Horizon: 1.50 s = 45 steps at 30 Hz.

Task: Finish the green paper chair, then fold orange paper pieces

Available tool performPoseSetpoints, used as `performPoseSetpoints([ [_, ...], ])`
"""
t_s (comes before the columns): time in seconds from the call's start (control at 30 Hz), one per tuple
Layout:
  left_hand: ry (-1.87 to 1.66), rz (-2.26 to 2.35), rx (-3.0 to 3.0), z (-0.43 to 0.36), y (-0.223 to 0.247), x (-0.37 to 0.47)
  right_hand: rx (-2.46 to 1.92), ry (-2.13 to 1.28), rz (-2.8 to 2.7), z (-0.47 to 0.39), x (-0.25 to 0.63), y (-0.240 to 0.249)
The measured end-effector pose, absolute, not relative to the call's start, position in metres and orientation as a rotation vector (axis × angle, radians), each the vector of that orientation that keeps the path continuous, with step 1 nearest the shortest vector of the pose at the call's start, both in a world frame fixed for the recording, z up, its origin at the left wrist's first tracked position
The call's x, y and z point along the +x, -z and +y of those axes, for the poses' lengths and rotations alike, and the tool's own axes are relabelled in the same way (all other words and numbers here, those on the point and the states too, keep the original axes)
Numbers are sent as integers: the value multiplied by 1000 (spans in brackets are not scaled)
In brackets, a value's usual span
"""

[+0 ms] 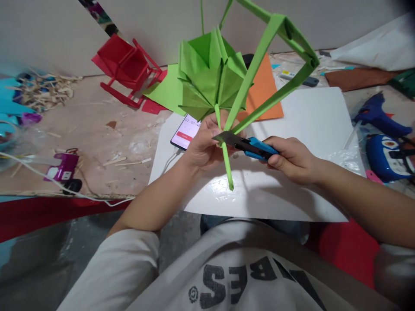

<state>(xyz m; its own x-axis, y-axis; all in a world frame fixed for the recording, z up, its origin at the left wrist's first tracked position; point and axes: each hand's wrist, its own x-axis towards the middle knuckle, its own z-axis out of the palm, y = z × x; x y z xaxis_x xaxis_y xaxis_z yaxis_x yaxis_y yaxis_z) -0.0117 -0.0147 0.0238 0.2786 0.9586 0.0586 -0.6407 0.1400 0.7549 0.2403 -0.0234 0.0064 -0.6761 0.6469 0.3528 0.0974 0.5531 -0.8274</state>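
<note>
A green paper umbrella shape (212, 75) with pleated panels is joined to a folded green frame of paper strips (259, 65). My left hand (209, 144) is closed around the thin green paper rod (227, 168) under the pleated part; the rod's lower end sticks out below the fingers. In my right hand (292, 159) is a blue and black utility knife (251, 146), gripped by its handle. Its dark blade end lies across the rod, right beside my left fingers. Part of the left fingers is hidden behind the rod and the knife.
Under my hands lies a white board (311, 116), with a phone (185, 133) at its left edge. A red paper rocking chair (125, 69) stands at back left, near wood scraps (48, 93). Blue glue gun (381, 116) at right; purple object (65, 166) at left.
</note>
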Motion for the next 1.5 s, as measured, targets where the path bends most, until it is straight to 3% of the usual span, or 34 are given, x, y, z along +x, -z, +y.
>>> performPoseSetpoints([
  [1.33, -1253, 563, 848, -14, -25, -13, -534, -1049, -2194, -15, 247, -5],
  [1.5, -1110, 583, 888, -19, -22, -7, -496, -1022, -2226, -22, 241, -8],
])
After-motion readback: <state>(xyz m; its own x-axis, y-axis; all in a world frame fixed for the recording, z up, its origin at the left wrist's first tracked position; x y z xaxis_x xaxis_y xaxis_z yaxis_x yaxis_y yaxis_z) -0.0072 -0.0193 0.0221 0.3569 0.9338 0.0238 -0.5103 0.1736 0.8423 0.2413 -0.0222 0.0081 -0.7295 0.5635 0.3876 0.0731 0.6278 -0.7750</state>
